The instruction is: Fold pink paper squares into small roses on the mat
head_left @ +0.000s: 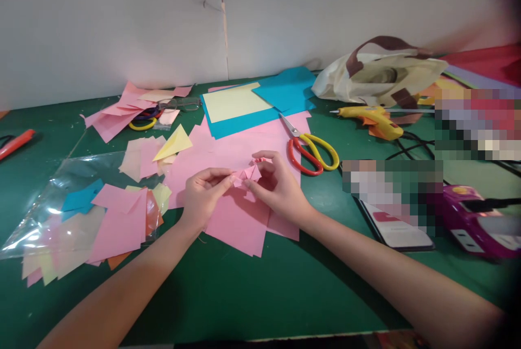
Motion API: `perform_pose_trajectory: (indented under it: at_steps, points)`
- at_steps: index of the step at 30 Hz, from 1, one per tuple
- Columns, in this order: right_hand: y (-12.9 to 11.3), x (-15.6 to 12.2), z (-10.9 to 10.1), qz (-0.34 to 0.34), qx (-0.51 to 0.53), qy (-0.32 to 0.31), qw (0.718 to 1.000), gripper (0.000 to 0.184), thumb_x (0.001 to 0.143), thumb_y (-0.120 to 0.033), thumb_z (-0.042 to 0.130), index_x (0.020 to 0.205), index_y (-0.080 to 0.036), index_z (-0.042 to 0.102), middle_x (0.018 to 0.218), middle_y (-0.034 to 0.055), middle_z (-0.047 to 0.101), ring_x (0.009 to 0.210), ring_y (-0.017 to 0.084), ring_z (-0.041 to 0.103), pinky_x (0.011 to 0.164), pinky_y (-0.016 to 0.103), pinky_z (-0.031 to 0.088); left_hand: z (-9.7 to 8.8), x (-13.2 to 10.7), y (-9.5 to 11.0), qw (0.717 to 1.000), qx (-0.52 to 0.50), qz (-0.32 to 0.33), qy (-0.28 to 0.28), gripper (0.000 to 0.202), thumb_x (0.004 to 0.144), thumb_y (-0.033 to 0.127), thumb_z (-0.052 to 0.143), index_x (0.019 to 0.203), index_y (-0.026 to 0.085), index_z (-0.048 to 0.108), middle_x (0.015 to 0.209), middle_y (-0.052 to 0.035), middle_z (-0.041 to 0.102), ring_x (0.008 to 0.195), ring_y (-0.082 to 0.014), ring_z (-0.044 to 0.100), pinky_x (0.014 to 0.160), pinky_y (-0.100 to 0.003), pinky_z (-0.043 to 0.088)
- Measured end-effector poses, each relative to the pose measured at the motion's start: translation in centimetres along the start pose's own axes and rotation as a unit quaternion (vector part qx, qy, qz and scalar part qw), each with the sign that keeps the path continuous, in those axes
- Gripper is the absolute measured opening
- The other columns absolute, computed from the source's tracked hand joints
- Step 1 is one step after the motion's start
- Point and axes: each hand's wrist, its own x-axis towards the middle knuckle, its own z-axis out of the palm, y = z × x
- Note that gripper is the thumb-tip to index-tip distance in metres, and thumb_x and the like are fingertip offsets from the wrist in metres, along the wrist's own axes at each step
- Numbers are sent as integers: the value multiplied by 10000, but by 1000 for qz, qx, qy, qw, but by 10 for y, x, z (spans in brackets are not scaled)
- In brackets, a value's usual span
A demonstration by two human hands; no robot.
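Note:
A small folded piece of pink paper (247,175) is held up between my two hands over the middle of the table. My left hand (205,191) pinches its left end between thumb and fingers. On the other side, my right hand (279,183) grips the right end, with the thumb in front and the fingers curled behind. Pink paper sheets (238,224) lie spread beneath both hands. Just beyond my right hand, scissors (311,151) with one red and one yellow handle rest partly on those sheets, blades pointing away.
Blue sheets (285,91) and a pale yellow sheet (234,103) lie behind. A clear plastic bag (44,210) and paper scraps (118,224) are at left. On the right are a yellow glue gun (372,118), cloth bag (337,80), phone (401,229) and purple device (464,219) with cables.

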Motion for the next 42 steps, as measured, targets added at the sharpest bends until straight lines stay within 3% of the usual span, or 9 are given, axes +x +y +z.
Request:
perform_pose_trajectory:
  at_steps: [3,6,9,13,20,24,30,35,42]
  points:
    - [2,0,-1,11,-12,-7,1000,490,790,-211,619,1232,-247,410,680,-61,432,563,103,466,523,254,409,1,1,-2,1000,-23,-8,1,194,642,238,748,817,171,699,840,-59,739,792,-182,693,738,-316,588]
    - [1,2,-2,24,-25,1,999,331,782,-251,639,1101,-224,555,718,-27,477,614,117,491,546,265,437,1,2,-2,999,-36,-16,2,230,634,240,749,845,167,691,843,-60,732,795,-178,689,717,-303,586]
    - [0,3,-3,41,3,15,999,210,767,-285,661,952,-199,607,695,-22,506,596,114,505,526,260,441,1,1,-1,999,-28,-13,-28,317,611,237,767,906,159,680,861,-59,725,800,-175,683,739,-311,581]
    - [-1,3,-2,62,57,1,996,222,749,-298,681,917,-186,588,691,-18,562,581,114,558,524,260,462,1,-1,0,998,10,5,-67,326,633,215,748,947,165,676,874,-55,729,790,-170,684,761,-317,575]
    - [0,3,-3,52,24,-5,998,210,756,-321,678,909,-186,629,718,-5,585,633,128,587,565,272,484,1,-1,-1,998,26,10,-60,258,683,205,701,938,175,682,824,-49,730,765,-174,687,734,-318,574]
    - [-1,2,-3,43,37,-12,998,217,762,-307,672,930,-189,603,772,13,612,699,142,608,609,283,501,2,-1,-1,998,12,13,-64,237,682,215,702,913,168,682,881,-58,729,801,-171,683,753,-303,565]
    - [-4,2,-3,75,80,-30,994,319,758,-261,665,1041,-207,529,700,-16,603,577,122,591,532,266,487,2,-1,1,998,23,1,-58,221,665,235,722,872,165,686,854,-49,725,789,-173,675,741,-295,556]
    - [-3,2,-4,73,76,-32,994,334,761,-238,655,1065,-213,519,653,-36,575,573,127,588,569,286,473,2,-1,1,998,18,15,-54,92,695,263,703,732,179,696,771,-40,726,753,-180,672,699,-294,558]
    - [-6,2,-3,76,92,-48,992,315,766,-205,649,1042,-216,497,592,-68,531,538,121,598,595,292,463,1,-1,0,997,32,36,-62,86,704,241,681,660,169,664,663,-18,671,677,-150,633,673,-279,533]
